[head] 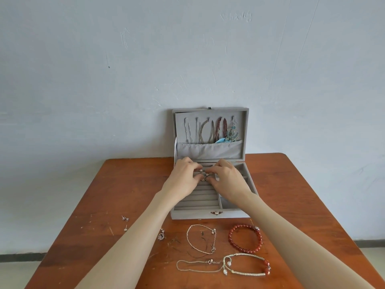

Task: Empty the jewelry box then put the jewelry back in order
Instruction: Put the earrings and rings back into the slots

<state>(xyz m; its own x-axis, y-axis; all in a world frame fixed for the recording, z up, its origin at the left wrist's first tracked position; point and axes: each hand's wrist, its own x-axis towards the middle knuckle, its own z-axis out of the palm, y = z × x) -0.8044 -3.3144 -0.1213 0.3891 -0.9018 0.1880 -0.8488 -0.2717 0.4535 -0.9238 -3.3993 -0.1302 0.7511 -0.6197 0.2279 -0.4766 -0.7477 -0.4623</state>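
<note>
We judge refilling barely begun: both hands, left hand [183,176] and right hand [227,180], pinch small rings [203,174] into the ring rolls of the open jewelry box [235,213], while four bracelets [245,238] and several earrings [125,219] lie on the tabletop [125,184].

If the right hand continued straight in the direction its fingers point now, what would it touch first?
The right hand points toward the left hand over the ring rolls of the jewelry box. It would probably first meet the small rings between the fingertips, then the left hand; depth is uncertain.
</note>
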